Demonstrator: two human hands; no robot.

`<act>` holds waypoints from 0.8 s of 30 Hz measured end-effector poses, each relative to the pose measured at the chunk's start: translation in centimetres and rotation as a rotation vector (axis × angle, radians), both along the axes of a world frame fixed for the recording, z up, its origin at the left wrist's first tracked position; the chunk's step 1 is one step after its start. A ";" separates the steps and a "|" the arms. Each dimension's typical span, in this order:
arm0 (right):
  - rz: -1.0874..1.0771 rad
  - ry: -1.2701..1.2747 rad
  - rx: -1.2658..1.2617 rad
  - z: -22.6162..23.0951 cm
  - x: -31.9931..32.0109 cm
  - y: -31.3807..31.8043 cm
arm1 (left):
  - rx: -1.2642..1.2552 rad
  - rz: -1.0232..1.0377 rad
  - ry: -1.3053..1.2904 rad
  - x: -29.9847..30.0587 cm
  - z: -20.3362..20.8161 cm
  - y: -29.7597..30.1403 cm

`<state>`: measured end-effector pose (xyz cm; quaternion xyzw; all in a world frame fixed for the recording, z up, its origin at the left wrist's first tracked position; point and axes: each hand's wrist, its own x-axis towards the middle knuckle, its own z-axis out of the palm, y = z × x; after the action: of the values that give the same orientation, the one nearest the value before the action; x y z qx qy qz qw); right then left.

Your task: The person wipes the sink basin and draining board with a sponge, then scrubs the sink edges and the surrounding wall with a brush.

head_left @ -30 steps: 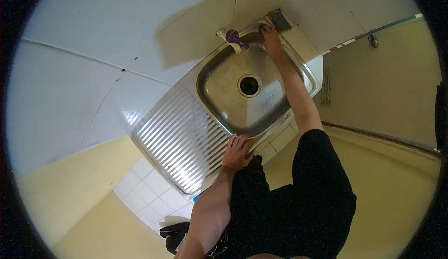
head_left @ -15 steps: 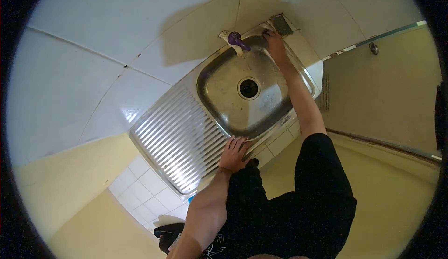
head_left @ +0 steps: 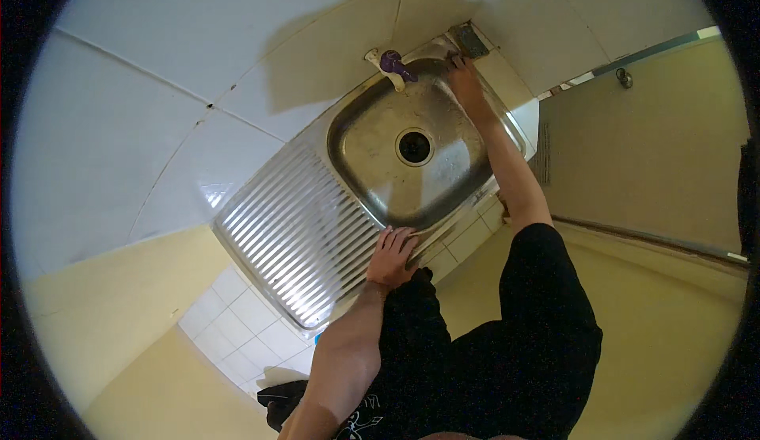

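A stainless steel sink has a round dark drain in its bowl. My right hand reaches to the bowl's far right corner. Its fingers are bent down at the rim, with something small and dark at their tips that I cannot make out. On the near rim, at the end of the ridged drainboard, lies my left hand, fingers spread and holding nothing. A tap with a purple handle juts from the wall over the bowl's far side.
Beside the far right corner sits a dark grey rectangular block. White wall tiles rise behind the sink and drainboard. At the right stands a beige panel or door with a metal knob.
The whole view has shifted slightly, so the sink appears a little further left. My right hand stays at the far right corner with its fingers slightly moved. My left hand keeps its place on the rim.
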<state>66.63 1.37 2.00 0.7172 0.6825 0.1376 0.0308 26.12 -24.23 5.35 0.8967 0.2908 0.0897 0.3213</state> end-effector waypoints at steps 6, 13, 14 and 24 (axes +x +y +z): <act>-0.087 0.179 0.107 -0.7 1.2 1.1 | -0.013 0.011 -0.006 0.4 -0.5 -0.2; -0.067 -0.041 0.059 2.3 -2.4 3.8 | -0.008 0.024 -0.016 0.2 -0.2 -0.2; -0.130 0.032 0.062 2.3 -3.1 2.9 | -0.011 0.023 -0.009 0.2 0.0 -0.1; -0.128 0.092 0.178 1.2 -1.1 -0.9 | -0.001 0.020 -0.040 0.9 0.2 -0.1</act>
<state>65.56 0.48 3.18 0.7648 0.6210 0.1622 -0.0558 26.98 -24.29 5.53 0.8915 0.2935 0.1108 0.3268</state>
